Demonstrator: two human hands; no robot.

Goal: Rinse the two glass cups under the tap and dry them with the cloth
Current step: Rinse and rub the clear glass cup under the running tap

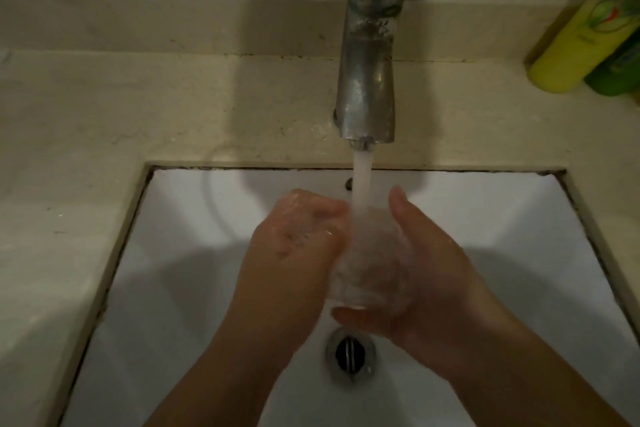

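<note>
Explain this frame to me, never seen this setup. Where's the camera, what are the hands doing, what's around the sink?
There is no robot here: a person works with two bare hands, and the single picture comes from a wide-angle camera worn on the head, looking forward and down.

The chrome tap is running, and the stream falls onto a clear glass cup held over the white sink. The right hand cradles the cup from the side and underneath, its fingers curled below the base. The left hand, wet, is against the cup's other side; the blur hides exactly how it grips.

The drain sits just below the hands. On the beige counter, at the far right, stand a yellow bottle and a green bottle. A second cup and the cloth are not in view.
</note>
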